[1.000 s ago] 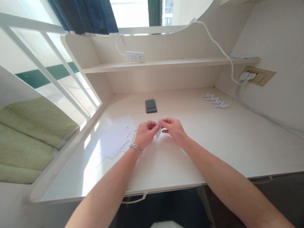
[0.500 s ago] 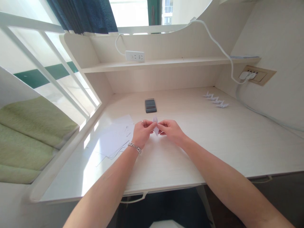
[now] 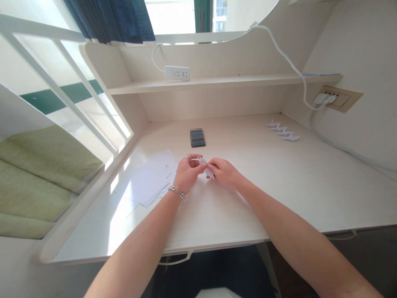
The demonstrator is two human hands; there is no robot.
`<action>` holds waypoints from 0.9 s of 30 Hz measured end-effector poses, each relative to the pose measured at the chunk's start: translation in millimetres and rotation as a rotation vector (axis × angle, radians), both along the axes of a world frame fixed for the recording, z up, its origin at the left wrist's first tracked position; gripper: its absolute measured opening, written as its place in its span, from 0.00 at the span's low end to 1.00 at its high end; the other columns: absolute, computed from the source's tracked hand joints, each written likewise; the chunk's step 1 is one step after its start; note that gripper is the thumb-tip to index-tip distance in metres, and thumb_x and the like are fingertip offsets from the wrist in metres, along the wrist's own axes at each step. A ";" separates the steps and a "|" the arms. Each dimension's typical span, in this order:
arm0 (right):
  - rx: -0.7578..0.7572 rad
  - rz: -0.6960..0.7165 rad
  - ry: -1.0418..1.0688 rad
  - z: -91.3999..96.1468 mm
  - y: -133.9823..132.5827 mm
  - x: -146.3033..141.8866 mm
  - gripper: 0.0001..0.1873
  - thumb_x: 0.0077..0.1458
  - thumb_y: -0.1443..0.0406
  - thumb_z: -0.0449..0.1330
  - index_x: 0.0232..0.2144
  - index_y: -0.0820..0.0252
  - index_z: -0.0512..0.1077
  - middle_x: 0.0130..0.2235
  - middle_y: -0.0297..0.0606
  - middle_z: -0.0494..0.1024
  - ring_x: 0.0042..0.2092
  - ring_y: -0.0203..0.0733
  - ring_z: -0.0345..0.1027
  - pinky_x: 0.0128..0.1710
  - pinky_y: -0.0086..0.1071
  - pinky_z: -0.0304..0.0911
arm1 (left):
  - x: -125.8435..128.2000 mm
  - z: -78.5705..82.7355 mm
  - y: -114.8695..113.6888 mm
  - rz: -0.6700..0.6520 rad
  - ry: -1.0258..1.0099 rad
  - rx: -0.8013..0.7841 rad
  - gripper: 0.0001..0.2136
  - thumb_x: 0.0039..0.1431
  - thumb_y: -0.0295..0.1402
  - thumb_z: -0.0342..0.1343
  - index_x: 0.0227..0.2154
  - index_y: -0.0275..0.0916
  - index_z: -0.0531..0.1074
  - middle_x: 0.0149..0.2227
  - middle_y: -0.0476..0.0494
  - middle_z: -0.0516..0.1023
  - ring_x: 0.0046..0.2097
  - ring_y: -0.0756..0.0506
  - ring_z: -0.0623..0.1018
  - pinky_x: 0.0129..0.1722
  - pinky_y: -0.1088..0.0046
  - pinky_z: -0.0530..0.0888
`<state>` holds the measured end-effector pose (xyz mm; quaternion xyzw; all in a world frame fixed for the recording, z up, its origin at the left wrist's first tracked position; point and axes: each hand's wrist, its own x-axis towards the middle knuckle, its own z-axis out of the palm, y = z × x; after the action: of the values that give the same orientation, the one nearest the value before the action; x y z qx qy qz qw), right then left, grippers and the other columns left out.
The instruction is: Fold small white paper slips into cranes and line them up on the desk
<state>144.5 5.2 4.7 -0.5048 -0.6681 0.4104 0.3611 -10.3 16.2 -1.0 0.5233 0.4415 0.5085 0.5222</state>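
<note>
Both of my hands meet over the middle of the pale wooden desk, pinching a small folded piece of white paper between their fingertips. My left hand, with a ring and a silver bracelet, grips its left end. My right hand grips the right end with its fingers curled. The paper is held just above the desk top and is partly hidden by my fingers. A loose pile of white paper sheets lies just left of my left hand.
A dark phone lies behind my hands. Several small folded paper figures sit in a row at the back right. A power strip rests on the shelf, its cable running to a wall socket. A green mattress is at left.
The folded paper has turned from standing upright between my fingers to lying lower and more level. Both hands stayed close together in about the same spot.
</note>
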 end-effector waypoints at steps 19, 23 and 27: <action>-0.148 -0.016 0.390 7.6 1.1 5.8 0.14 0.46 0.57 0.67 0.30 0.61 0.74 0.35 0.39 0.79 0.38 0.40 0.73 0.39 0.34 0.67 | 0.5 3.0 -3.7 -0.014 -0.032 -0.076 0.13 0.44 0.35 0.68 0.29 0.33 0.74 0.27 0.42 0.79 0.30 0.48 0.77 0.35 0.68 0.73; -0.127 -0.062 0.359 5.3 1.3 4.9 0.12 0.47 0.57 0.65 0.27 0.61 0.74 0.32 0.39 0.79 0.36 0.39 0.72 0.37 0.34 0.66 | 3.5 2.2 -3.9 -0.005 0.016 -0.060 0.13 0.46 0.39 0.67 0.28 0.33 0.75 0.29 0.40 0.80 0.33 0.47 0.78 0.38 0.66 0.75; -0.091 -0.082 0.389 4.2 2.4 4.1 0.13 0.46 0.57 0.66 0.26 0.62 0.74 0.27 0.38 0.77 0.31 0.39 0.71 0.35 0.34 0.68 | 4.3 0.2 -3.7 0.036 0.064 0.050 0.14 0.46 0.38 0.67 0.31 0.34 0.74 0.31 0.41 0.80 0.34 0.46 0.79 0.37 0.67 0.75</action>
<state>148.6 7.7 8.9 -0.4585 -0.5455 0.5148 0.4767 -6.0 12.6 -0.8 0.5440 0.4547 0.5116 0.4853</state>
